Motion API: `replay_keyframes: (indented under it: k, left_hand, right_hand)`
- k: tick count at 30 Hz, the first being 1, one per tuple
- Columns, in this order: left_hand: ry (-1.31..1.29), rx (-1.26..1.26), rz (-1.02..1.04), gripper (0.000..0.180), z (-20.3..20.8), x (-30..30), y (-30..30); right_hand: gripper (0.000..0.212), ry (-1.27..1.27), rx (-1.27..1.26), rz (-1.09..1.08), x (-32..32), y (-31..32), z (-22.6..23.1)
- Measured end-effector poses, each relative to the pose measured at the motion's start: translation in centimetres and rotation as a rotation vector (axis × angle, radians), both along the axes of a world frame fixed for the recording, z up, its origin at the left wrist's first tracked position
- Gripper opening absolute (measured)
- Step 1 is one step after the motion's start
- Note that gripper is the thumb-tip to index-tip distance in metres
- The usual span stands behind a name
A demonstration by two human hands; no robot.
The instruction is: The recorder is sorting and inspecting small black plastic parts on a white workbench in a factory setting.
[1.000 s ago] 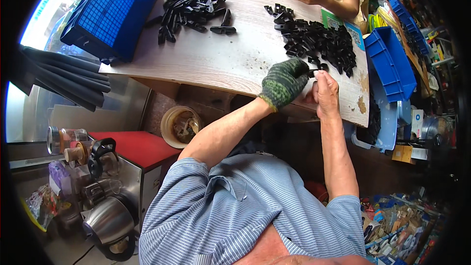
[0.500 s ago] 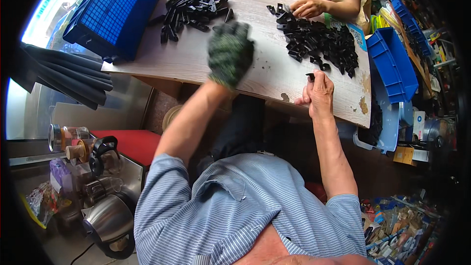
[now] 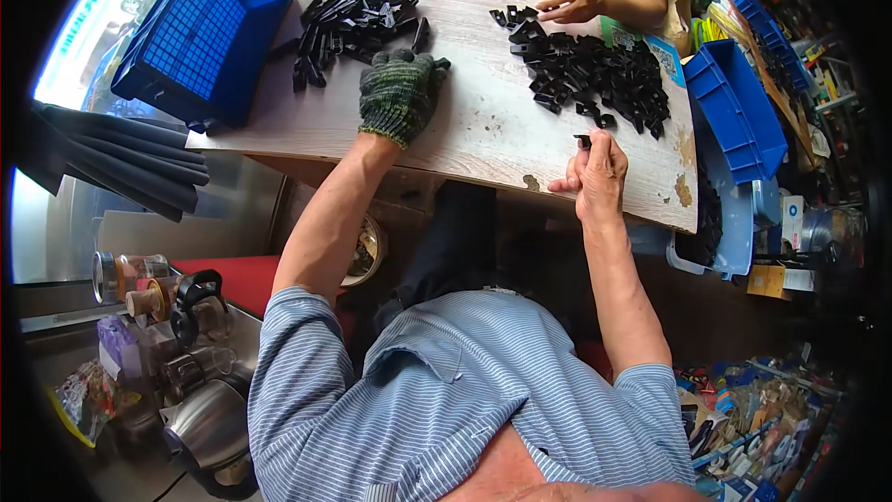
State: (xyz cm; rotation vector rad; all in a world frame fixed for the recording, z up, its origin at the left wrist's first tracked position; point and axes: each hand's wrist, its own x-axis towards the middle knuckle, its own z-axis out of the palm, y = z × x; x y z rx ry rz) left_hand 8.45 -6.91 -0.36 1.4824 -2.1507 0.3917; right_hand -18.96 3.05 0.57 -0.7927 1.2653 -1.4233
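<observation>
My left hand, in a dark green knitted glove, is over the table at the near edge of a pile of long black plastic pieces. Its fingers are curled and closed; what they hold, if anything, is hidden. Near the table's front edge my bare right hand pinches a small black plastic piece between thumb and fingertips. Just beyond it lies a larger pile of small black plastic pieces.
Another person's hand touches the far side of the right pile. A blue crate leans at the table's left end. Blue bins stand off the right edge. Below at left are a steel kettle and a glass jar.
My left hand has moved left and nearer the long pieces, and its blur is gone. My right hand keeps its pinch on the small piece. The whole view has shifted slightly.
</observation>
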Motion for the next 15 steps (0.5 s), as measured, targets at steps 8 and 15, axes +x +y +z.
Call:
replay_keyframes:
  k: [8,15]
  left_hand:
    - [0.215,0.072,-0.114,0.014,0.0,-2.9,3.7]
    - [0.8,0.396,-0.561,0.017,-0.6,-12.5,9.3]
  right_hand:
    - [0.035,-0.04,0.051,-0.092,0.3,-0.1,0.5]
    - [0.031,0.059,-0.036,-0.289,0.4,-0.8,-0.8]
